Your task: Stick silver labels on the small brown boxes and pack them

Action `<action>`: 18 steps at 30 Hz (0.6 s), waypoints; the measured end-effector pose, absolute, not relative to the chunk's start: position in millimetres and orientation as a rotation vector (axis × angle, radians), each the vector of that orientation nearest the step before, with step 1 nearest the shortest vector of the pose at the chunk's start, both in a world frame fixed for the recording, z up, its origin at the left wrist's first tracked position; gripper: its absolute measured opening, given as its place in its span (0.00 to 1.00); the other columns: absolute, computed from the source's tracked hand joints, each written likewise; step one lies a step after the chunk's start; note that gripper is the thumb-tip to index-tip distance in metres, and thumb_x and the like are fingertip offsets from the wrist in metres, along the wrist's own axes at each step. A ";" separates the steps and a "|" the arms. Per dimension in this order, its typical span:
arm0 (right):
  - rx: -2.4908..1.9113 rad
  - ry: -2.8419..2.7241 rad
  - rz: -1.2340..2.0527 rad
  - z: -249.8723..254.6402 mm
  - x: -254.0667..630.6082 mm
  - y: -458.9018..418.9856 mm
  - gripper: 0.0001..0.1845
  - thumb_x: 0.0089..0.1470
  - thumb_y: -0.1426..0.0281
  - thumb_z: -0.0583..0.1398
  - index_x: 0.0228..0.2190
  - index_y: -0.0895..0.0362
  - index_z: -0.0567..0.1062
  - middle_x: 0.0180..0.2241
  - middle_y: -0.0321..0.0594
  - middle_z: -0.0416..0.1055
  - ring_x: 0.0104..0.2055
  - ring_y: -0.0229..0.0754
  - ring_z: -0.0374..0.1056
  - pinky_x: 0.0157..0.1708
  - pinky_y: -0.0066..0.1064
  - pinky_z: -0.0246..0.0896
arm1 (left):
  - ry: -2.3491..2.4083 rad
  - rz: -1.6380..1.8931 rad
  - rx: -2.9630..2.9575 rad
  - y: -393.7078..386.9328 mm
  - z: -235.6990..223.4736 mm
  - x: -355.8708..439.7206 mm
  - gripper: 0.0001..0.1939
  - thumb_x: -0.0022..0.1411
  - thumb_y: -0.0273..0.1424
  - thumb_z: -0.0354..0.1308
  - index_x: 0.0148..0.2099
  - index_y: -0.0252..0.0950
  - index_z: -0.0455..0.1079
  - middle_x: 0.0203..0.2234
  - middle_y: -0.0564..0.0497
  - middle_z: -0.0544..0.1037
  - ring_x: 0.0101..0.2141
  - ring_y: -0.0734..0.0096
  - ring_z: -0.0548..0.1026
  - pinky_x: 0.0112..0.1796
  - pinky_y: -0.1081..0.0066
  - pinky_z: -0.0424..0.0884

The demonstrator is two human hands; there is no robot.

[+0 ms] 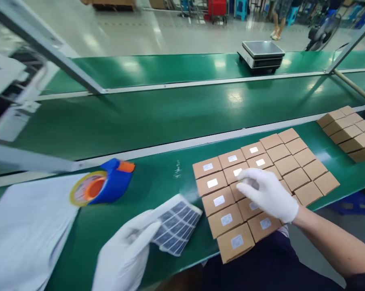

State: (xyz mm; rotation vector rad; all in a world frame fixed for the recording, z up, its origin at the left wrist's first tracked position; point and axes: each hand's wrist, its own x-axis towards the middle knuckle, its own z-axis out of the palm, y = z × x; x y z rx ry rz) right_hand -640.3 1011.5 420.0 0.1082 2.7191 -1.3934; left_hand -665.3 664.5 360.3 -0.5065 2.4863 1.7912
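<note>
My left hand (124, 252), in a white glove, grips the near corner of a sheet of small labels (176, 226) above the green belt. My right hand (269, 194), also gloved, lies over a block of closed cardboard boxes (296, 179) packed in rows. Its fingertips are at a white label (237, 172) on one box top, and I cannot tell whether they hold it. Several boxes nearer the left side of the block carry white labels, while those on the far side show bare cardboard.
A blue tape dispenser (109, 184) with an orange part and a tape roll lies left of the boxes, beside a white sheet (27, 230). More boxes (349, 135) stand at right. A parallel belt (185, 117), metal frame bars, and a bench scale (261, 54) lie beyond.
</note>
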 end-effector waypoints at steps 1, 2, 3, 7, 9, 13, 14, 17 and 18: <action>-0.030 2.703 -1.479 420.9 -640.7 991.5 0.10 0.60 0.65 0.63 0.44 0.52 0.77 0.40 0.38 0.79 0.40 0.43 0.75 0.44 0.36 0.70 | 2.421 1.829 -0.496 670.6 366.9 -656.1 0.26 0.44 0.47 0.78 0.40 0.35 0.81 0.42 0.43 0.85 0.41 0.51 0.82 0.42 0.59 0.82; -0.162 2.685 -1.542 420.8 -642.0 973.5 0.16 0.57 0.65 0.66 0.48 0.52 0.77 0.47 0.41 0.78 0.47 0.45 0.75 0.49 0.38 0.70 | 2.369 1.856 -0.467 676.8 373.3 -647.4 0.26 0.44 0.46 0.78 0.40 0.34 0.81 0.42 0.42 0.84 0.41 0.50 0.82 0.43 0.59 0.82; -0.271 2.653 -1.590 419.9 -644.2 957.9 0.23 0.54 0.65 0.68 0.51 0.51 0.76 0.53 0.43 0.76 0.53 0.47 0.73 0.53 0.40 0.69 | 2.331 1.873 -0.423 682.5 379.2 -639.8 0.26 0.45 0.45 0.78 0.41 0.33 0.81 0.42 0.41 0.84 0.42 0.50 0.82 0.44 0.58 0.81; -0.361 2.383 -1.600 411.0 -655.5 919.8 0.22 0.60 0.62 0.64 0.55 0.53 0.75 0.42 0.40 0.80 0.42 0.45 0.76 0.46 0.39 0.72 | 2.250 1.954 -0.327 694.6 391.3 -618.8 0.29 0.53 0.43 0.74 0.54 0.34 0.78 0.48 0.41 0.83 0.48 0.53 0.82 0.50 0.60 0.79; -0.359 2.356 -1.506 407.5 -658.9 911.6 0.19 0.63 0.60 0.61 0.52 0.54 0.76 0.35 0.38 0.79 0.35 0.43 0.75 0.41 0.38 0.71 | 2.278 1.978 -0.353 693.6 390.2 -611.8 0.31 0.57 0.42 0.72 0.60 0.35 0.75 0.43 0.44 0.84 0.45 0.56 0.82 0.48 0.62 0.79; -0.504 2.392 -1.404 408.6 -656.1 902.5 0.17 0.58 0.60 0.66 0.46 0.54 0.79 0.42 0.39 0.81 0.42 0.45 0.76 0.45 0.37 0.71 | 2.395 1.932 -0.305 686.1 385.0 -602.4 0.31 0.61 0.44 0.68 0.62 0.35 0.74 0.23 0.54 0.77 0.28 0.66 0.78 0.39 0.66 0.78; -0.518 2.379 -1.404 409.8 -654.1 900.2 0.14 0.59 0.60 0.65 0.44 0.54 0.79 0.41 0.39 0.81 0.41 0.45 0.76 0.44 0.36 0.71 | 2.409 1.925 -0.271 684.3 384.8 -601.6 0.30 0.61 0.43 0.69 0.61 0.36 0.75 0.25 0.54 0.79 0.29 0.66 0.78 0.40 0.67 0.77; -0.505 2.344 -1.416 412.9 -648.3 893.7 0.12 0.61 0.59 0.63 0.40 0.53 0.80 0.36 0.37 0.81 0.38 0.44 0.76 0.41 0.35 0.71 | 2.396 1.960 -0.148 680.9 387.3 -602.4 0.23 0.57 0.40 0.72 0.53 0.38 0.79 0.41 0.48 0.84 0.41 0.62 0.81 0.46 0.67 0.76; -0.505 2.350 -1.422 413.5 -646.8 892.1 0.11 0.61 0.59 0.63 0.40 0.53 0.80 0.36 0.37 0.81 0.39 0.44 0.76 0.42 0.35 0.70 | 2.370 1.985 -0.114 680.5 388.5 -603.2 0.19 0.57 0.39 0.72 0.49 0.38 0.81 0.43 0.47 0.83 0.43 0.60 0.81 0.48 0.66 0.75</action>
